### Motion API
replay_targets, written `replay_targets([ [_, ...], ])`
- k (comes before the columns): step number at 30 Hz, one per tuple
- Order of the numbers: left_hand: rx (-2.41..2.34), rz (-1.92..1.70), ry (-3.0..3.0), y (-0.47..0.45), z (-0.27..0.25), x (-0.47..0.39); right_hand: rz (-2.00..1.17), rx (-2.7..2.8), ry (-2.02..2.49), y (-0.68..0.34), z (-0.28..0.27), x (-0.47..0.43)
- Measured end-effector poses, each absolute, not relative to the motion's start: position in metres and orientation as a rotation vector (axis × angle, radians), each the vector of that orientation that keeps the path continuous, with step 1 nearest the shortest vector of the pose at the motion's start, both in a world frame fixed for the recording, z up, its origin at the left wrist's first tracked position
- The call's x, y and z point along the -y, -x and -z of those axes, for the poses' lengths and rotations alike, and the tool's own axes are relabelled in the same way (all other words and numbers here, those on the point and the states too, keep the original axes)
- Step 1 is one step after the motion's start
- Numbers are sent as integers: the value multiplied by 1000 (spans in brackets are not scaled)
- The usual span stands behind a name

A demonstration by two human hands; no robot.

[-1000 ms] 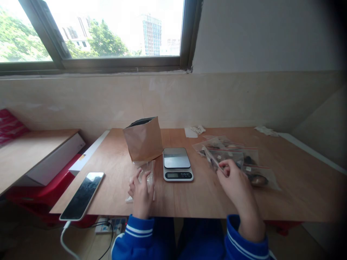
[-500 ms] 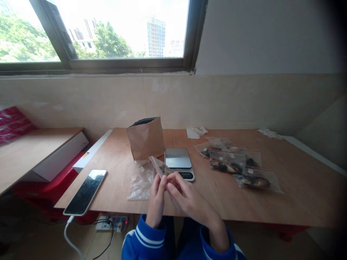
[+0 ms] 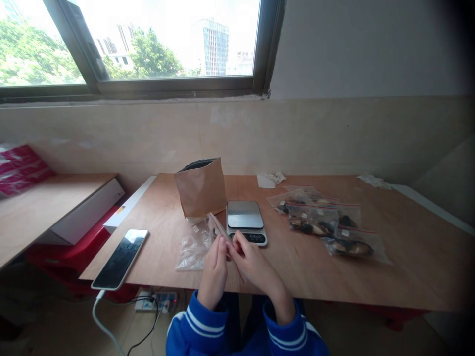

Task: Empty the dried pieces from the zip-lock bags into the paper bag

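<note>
- The left hand (image 3: pixel 214 271) is pinching a small zip bag (image 3: pixel 218 225) between thumb and fingers, near the middle of the bag's red-striped edge.
- The right hand (image 3: pixel 256 263) is pinching the same edge just beside the left hand's fingertips; the two hands are almost meeting, and the bag is slanting between them, its top corner poking out beyond the fingers. What the bag is holding is mostly hiding behind the hands.
- Just left of the left hand, a clear plastic bag (image 3: pixel 191 253) is lying crumpled on the wooden table (image 3: pixel 297 279).
- Beyond both hands, a kitchen scale (image 3: pixel 245 215) is sitting flat, with the right hand partly covering its control panel.
- Farther beyond the left hand, a brown paper bag (image 3: pixel 201 190) is standing upright, its mouth gaping.
- To the right of the right hand, well apart from it, several filled zip bags (image 3: pixel 314 221) are lying in an overlapping group, dark and pale pieces showing through.
- Well to the left of the left hand, a phone (image 3: pixel 120 259) is resting near the table's edge, a white cable (image 3: pixel 101 320) hanging from it.
- Behind the hands, striped blue sleeves (image 3: pixel 207 321) are covering the forearms.
</note>
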State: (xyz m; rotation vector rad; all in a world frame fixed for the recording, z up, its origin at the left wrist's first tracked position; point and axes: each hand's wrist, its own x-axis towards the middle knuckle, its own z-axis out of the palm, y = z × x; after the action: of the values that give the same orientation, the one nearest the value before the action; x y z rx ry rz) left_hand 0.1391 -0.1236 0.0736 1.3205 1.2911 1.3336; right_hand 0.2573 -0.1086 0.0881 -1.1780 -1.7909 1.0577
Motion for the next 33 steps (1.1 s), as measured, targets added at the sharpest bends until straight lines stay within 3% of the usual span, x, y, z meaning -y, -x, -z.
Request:
replay_targets([
  [23,-1417,-1112,-1604,-125,-70,121,-1090,1824,1111,-258,-77,101],
  [30,-1566,-1280,-1512,-92,-78,121,-890,1422,1234,-294,-64,89],
  [33,-1511,-1287,-1469,-85,-79,120,-954,1377,1168,-298,-69,92],
])
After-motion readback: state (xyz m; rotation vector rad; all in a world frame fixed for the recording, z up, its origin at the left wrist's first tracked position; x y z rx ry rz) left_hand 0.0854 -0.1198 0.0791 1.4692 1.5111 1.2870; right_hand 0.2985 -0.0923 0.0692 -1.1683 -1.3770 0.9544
